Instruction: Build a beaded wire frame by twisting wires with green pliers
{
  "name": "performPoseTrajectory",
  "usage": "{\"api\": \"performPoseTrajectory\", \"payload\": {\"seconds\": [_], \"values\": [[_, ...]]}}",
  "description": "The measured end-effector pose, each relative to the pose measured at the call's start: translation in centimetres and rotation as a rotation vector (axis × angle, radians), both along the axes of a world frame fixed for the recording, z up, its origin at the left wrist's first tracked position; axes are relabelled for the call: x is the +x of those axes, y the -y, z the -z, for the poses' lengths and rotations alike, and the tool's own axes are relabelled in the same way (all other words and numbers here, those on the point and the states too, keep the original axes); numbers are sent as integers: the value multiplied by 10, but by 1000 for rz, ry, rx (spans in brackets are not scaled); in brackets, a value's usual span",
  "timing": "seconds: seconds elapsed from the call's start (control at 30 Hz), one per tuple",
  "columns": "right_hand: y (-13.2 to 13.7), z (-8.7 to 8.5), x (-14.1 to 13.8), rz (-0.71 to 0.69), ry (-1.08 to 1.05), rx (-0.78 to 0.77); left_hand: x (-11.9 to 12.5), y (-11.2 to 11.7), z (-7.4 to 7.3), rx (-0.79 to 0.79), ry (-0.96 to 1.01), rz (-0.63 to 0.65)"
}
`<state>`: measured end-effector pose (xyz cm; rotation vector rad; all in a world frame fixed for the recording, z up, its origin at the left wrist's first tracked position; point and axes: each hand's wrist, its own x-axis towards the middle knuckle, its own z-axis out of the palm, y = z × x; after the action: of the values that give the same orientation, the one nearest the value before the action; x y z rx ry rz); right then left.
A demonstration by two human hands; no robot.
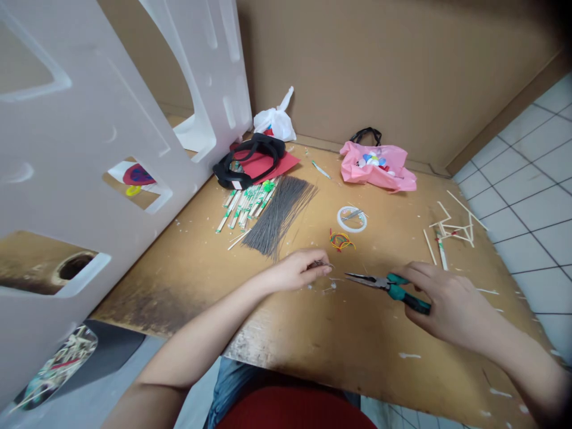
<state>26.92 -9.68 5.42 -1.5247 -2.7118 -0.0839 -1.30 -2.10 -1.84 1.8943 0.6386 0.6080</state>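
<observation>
My left hand (304,269) is closed over the middle of the table, pinching a small piece of bent thin wire (322,264). To its right, my right hand (440,295) is wrapped around the green and black handles of long-nose pliers (386,286). The pliers' jaws point left toward the wire, a short gap away from it. Beyond my left hand lies a bundle of straight grey wires (281,217). A little tangle of red, yellow and green bands (342,240) rests just past the fingers.
A white ring (352,219) with wire bits lies farther back. Paper-wrapped chopsticks (245,202) and a black headband-like object (250,161) sit left. A pink bag (378,167) and white bag (274,122) stand behind; a stick frame (453,229) lies right. A white plastic panel (134,119) borders the left.
</observation>
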Motion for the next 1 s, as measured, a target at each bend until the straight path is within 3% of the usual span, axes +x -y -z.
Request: {"api": "performPoseTrajectory", "payload": {"seconds": [0.23, 1.0], "values": [[0, 1, -18, -44, 62, 41, 3, 2, 7, 131, -49, -33], [6, -1, -31, 27, 150, -7, 1, 4, -3, 244, -138, 49]]}}
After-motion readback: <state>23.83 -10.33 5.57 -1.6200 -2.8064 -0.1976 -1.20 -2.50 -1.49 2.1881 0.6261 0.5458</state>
